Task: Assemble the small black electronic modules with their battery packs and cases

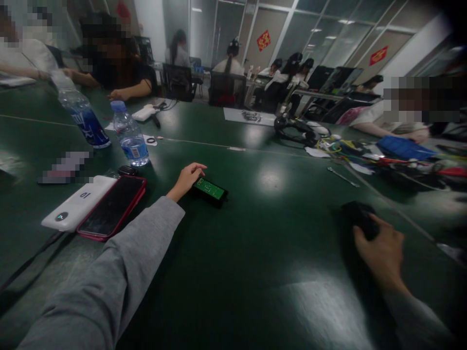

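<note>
Just right of the phone [111, 206], our left hand [188, 179] touches the board [209, 189], grip unclear; farther right of the phone, our right hand [381, 253] clasps a black object [359, 218].

A phone [111, 206] and power bank [78, 201] lie at nine o'clock of the circuit board [209, 189]. Bottles [129, 133] stand at ten.

The circuit board [209, 188] is bright green with pale markings, on a dark green table [255, 272]. Left of the board: a grey sleeve [120, 272], a red-cased phone [111, 206] with black screen, a white power bank [78, 203], a blue-labelled clear bottle [130, 133]. Far right of it, a black object [359, 218].
</note>
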The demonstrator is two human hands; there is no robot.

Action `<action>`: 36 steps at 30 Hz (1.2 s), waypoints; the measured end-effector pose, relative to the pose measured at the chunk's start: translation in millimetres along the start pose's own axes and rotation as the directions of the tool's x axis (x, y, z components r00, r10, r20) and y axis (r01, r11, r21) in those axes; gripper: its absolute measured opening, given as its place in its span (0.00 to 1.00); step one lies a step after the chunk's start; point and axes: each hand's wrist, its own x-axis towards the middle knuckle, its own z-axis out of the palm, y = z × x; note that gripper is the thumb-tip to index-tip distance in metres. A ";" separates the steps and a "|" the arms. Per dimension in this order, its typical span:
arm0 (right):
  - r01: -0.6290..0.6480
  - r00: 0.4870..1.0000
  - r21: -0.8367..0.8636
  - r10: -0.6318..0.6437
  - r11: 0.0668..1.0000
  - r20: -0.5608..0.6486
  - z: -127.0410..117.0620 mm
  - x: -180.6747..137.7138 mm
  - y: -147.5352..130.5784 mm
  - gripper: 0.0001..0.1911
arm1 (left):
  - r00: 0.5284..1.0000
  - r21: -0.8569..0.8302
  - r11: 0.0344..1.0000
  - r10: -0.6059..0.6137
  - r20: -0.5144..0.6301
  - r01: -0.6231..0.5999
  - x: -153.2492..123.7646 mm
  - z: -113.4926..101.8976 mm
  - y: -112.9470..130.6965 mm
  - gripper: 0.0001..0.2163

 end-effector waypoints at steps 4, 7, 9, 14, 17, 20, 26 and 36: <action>0.130 0.963 0.248 -0.182 0.960 0.200 25.5 0.1 -109.5 0.41 | 1.000 -0.021 1.000 0.012 0.014 -0.012 0.7 -1.1 -2.6 0.11; 0.258 0.878 0.470 -0.408 0.844 0.250 33.1 -11.2 -189.3 0.39 | 1.000 -0.014 1.000 0.000 0.015 0.000 0.0 -2.3 -2.6 0.11; 0.302 0.831 0.517 -0.487 0.801 0.269 29.8 -23.6 -228.4 0.35 | 1.000 -0.013 1.000 -0.006 0.012 0.006 -1.0 -2.9 -1.5 0.11; 0.323 0.730 0.620 -0.605 0.715 0.318 14.1 -53.4 -279.1 0.30 | 1.000 -0.019 1.000 -0.008 0.010 0.008 -3.0 -2.6 2.9 0.11; 0.284 0.718 0.672 -0.616 0.684 0.324 17.0 -61.1 -299.4 0.32 | 1.000 -0.020 1.000 -0.007 0.001 0.007 -3.4 -1.8 5.1 0.11; 0.277 0.712 0.695 -0.628 0.663 0.316 30.6 -61.4 -322.3 0.39 | 1.000 -0.016 1.000 -0.002 -0.010 0.002 -3.5 -1.3 6.0 0.11; 0.262 0.671 0.730 -0.663 0.631 0.332 51.9 -56.8 -355.8 0.35 | 1.000 -0.012 1.000 0.010 -0.008 -0.010 -3.5 -0.7 6.7 0.11; 0.464 0.698 0.588 -0.682 0.662 0.216 42.5 -53.9 -347.8 0.31 | 0.999 0.060 0.998 0.035 0.010 -0.036 -2.2 0.5 2.9 0.12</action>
